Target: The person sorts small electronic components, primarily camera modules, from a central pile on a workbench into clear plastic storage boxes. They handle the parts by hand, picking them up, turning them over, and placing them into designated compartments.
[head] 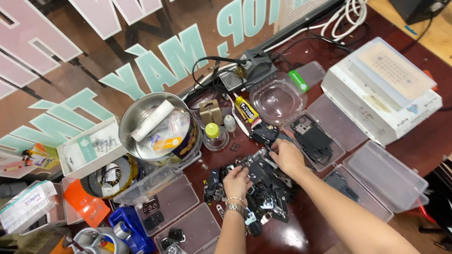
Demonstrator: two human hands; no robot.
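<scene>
Grip of left hand (236,181) pinching into pile of small black parts (261,197) on dark tabletop (293,243); grip of right hand (287,156) narrow on one black part (258,161), lying crosswise between both hands, right nearer.

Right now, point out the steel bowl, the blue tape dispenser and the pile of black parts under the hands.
steel bowl (128,130), head view, on its bare left rim.
blue tape dispenser (127,225), head view, on its blue body.
pile of black parts (266,190), head view, middle of the heap between the wrists.
</scene>
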